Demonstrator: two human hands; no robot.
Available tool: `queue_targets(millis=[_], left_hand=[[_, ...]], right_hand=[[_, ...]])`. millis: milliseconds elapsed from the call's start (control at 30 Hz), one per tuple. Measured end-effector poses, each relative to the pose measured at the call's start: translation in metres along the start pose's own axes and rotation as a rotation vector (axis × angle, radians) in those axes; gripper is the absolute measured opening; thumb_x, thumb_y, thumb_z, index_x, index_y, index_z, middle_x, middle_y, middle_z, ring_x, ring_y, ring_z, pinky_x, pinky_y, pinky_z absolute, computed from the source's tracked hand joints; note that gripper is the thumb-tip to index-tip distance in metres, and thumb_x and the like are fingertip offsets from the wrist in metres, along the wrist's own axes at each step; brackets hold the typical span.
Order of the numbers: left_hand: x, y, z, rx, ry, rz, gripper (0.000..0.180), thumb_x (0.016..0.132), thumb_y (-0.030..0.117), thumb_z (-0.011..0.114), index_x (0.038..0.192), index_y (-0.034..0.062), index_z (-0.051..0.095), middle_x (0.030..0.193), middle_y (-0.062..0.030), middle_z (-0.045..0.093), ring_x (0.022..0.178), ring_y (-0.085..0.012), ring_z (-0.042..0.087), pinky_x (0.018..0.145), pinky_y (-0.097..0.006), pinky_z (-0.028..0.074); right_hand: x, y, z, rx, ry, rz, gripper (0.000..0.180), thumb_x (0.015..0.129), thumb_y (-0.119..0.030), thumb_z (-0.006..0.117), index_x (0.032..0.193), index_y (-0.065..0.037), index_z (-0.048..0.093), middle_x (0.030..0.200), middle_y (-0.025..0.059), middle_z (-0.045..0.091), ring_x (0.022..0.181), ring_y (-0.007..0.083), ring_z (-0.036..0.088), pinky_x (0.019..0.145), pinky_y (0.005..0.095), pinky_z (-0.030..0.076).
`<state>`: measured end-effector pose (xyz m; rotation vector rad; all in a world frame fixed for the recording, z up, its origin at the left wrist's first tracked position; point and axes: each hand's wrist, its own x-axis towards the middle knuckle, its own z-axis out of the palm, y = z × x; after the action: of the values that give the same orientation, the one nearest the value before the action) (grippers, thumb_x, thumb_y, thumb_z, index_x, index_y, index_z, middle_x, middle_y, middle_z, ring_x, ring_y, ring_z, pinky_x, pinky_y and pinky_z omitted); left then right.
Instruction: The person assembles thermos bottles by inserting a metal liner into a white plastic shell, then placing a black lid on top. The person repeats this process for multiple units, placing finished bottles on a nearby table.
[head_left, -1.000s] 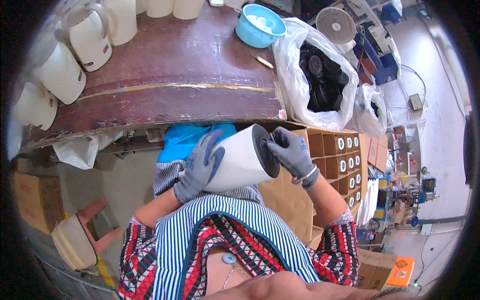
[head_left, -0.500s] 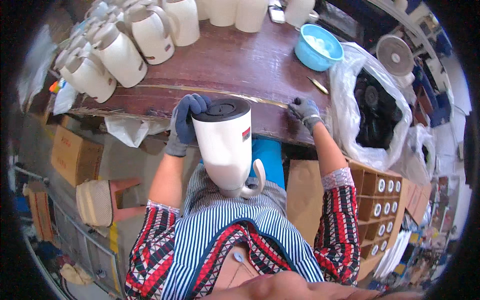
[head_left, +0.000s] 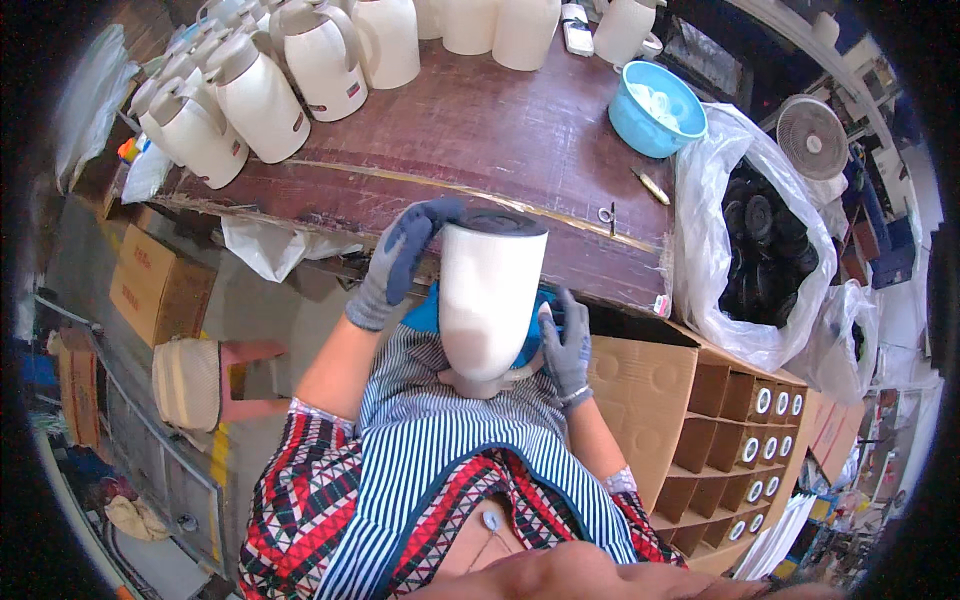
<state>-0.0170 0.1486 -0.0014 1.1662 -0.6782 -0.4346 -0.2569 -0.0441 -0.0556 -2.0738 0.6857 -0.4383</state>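
A white vacuum jug (head_left: 490,290) is upside down, its narrow end on my lap and its black base (head_left: 500,223) facing up. My left hand (head_left: 405,255), in a grey-blue glove, has its fingers bent against the left edge of that base. On the jug's other side is my right hand (head_left: 568,350), also gloved, with thumb and fingers raised and apart. It is beside the handle (head_left: 525,371), which is partly hidden; whether they touch I cannot tell. On the table edge lies a small metal tool with a ring end (head_left: 608,217).
Several white jugs (head_left: 262,100) crowd the table's (head_left: 480,130) far left. At right are a blue basin (head_left: 650,125), a yellowish cutter-like tool (head_left: 652,187) and a plastic bag (head_left: 700,250) of black parts. A divided carton (head_left: 690,440) stands right of me, a stool (head_left: 187,382) left.
My right hand has left the table edge and come back to the jug, leaving the ring-ended tool there. The jug has turned, so its red label no longer shows. My left hand's fingers have straightened somewhat.
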Motion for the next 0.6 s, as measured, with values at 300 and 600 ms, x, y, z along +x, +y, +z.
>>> queue_targets(millis=[300,600], left_hand=[[-0.128,-0.040,-0.013,-0.026,-0.025,-0.241,0.078,0.101,0.031,0.059,0.163,0.0043,0.020,0.159,-0.0180,0.042,0.143,-0.0320,0.046,0.117,-0.042,0.040],[0.054,0.049,0.002,-0.026,0.040,0.256,0.057,0.105,0.029,0.059,0.153,0.0031,0.042,0.151,-0.0142,0.050,0.135,-0.0249,0.052,0.115,-0.039,0.042]], right_hand=[[0.060,-0.059,0.000,0.030,-0.193,-0.097,0.034,0.101,-0.022,0.061,0.129,-0.004,0.062,0.112,0.0128,0.072,0.098,0.0250,0.071,0.087,0.0348,0.055],[0.189,-0.107,-0.044,-0.006,-0.552,-0.242,0.031,0.103,-0.025,0.049,0.120,-0.004,0.065,0.109,0.0112,0.073,0.099,0.0159,0.069,0.079,0.0329,0.060]])
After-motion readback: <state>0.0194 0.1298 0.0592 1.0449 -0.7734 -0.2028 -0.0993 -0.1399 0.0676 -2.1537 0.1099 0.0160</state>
